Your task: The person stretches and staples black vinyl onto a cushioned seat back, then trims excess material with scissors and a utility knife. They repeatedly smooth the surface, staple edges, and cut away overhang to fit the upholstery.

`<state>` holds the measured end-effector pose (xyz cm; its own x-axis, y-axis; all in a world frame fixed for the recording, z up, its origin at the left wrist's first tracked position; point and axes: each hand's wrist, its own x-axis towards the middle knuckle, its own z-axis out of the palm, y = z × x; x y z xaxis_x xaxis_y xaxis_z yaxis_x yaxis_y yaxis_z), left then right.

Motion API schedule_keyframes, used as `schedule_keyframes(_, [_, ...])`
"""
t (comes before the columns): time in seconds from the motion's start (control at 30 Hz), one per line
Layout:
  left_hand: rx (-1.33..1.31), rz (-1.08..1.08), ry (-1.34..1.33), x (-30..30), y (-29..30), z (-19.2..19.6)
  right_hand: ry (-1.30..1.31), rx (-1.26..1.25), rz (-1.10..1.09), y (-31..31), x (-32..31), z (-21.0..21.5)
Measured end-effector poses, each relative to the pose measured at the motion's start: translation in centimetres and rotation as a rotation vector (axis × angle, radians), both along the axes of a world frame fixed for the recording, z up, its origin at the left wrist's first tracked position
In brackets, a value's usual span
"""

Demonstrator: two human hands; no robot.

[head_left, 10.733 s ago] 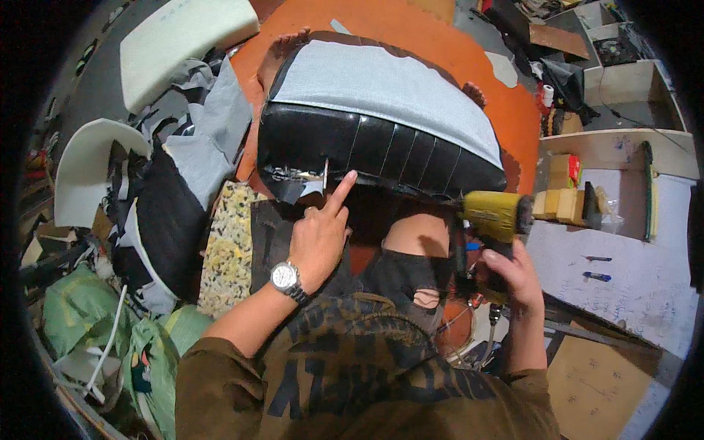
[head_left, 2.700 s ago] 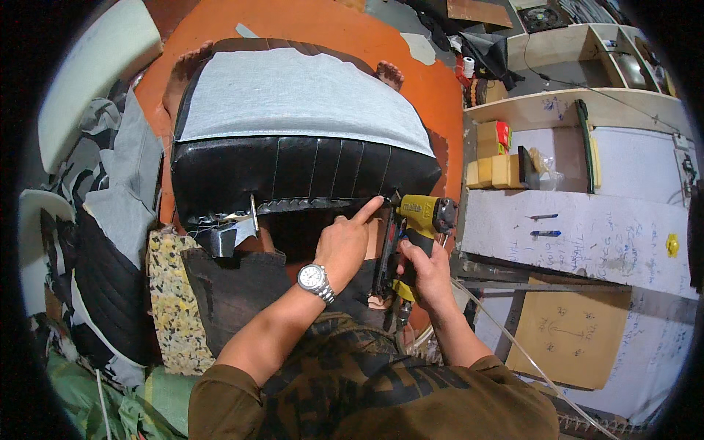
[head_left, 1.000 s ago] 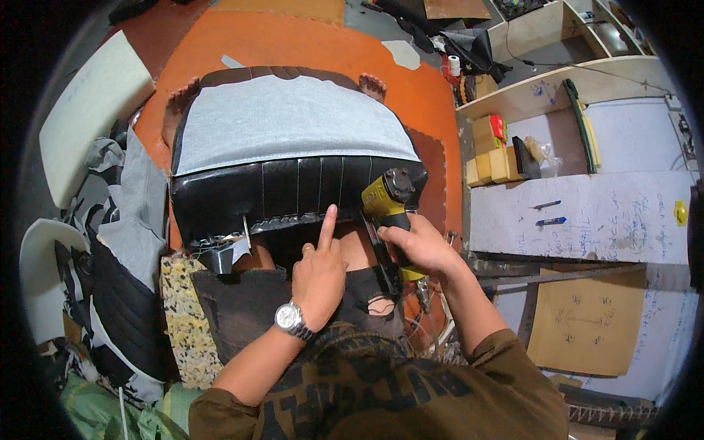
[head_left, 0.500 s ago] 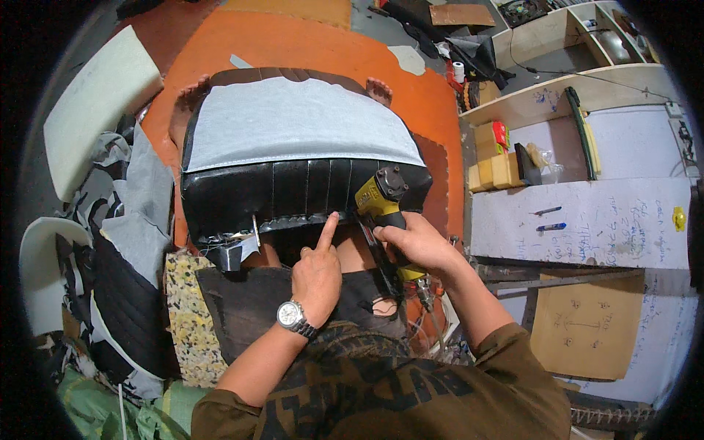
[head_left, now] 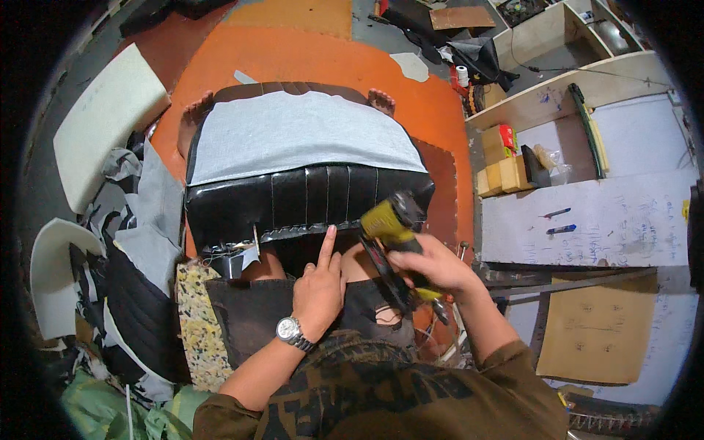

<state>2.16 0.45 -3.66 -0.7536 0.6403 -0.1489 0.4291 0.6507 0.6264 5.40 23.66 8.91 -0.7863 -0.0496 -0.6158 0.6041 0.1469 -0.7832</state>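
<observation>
A black vinyl-covered seat cushion [head_left: 249, 202] with stitched vertical seams lies across my lap, and pale grey-white fabric [head_left: 308, 139] spreads over its upper side. My left hand [head_left: 319, 293] holds nothing. Its index finger is stretched out to the cushion's near edge, while the other fingers are bent. In my right hand [head_left: 436, 264] is a yellow and black staple gun [head_left: 389, 224], blurred by motion, with its nose close to that edge, right of my left fingertip. Whether the nose touches the vinyl I cannot tell. A thin metal tool [head_left: 256, 238] stands upright at the edge on the left.
Cream foam pieces [head_left: 110, 121] and black and grey fabric scraps [head_left: 139, 293] lie at the left, beside a speckled foam block [head_left: 198, 323]. An orange sheet [head_left: 293, 55] covers the floor ahead. On the right, a white board [head_left: 587, 220] bears pens [head_left: 561, 229] and yellow foam blocks [head_left: 506, 176].
The staple gun has drawn back slightly toward me from the cushion's edge. My left index finger stays at the edge. The whole view has shifted a little.
</observation>
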Motion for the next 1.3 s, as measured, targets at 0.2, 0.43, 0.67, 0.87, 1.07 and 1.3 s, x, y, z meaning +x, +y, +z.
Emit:
schedule_keyframes(0.2, [0.362,0.168,0.214,-1.9,1.1,0.2,-0.124,0.001,-0.209,7.9,14.8,-3.9])
schedule_keyframes(0.43, [0.346,-0.018,0.326,-3.9,7.4,2.9,-0.303,0.448,-0.104,9.0,25.7,-23.0])
schedule_keyframes(0.67, [0.035,-0.347,0.522,-2.7,14.4,2.1,0.016,0.837,-0.06,6.3,17.5,-24.3])
schedule_keyframes(0.87, [0.118,-0.314,0.61,-3.0,14.9,0.3,0.99,0.931,-0.435,8.9,7.3,-18.2])
schedule_keyframes(1.07, [0.169,-0.347,0.636,-3.1,14.9,0.4,1.186,1.004,-0.284,10.4,5.1,-16.6])
schedule_keyframes(1.3, [0.004,-0.291,0.572,-3.5,16.6,1.4,1.129,0.826,-0.289,12.5,3.3,-16.0])
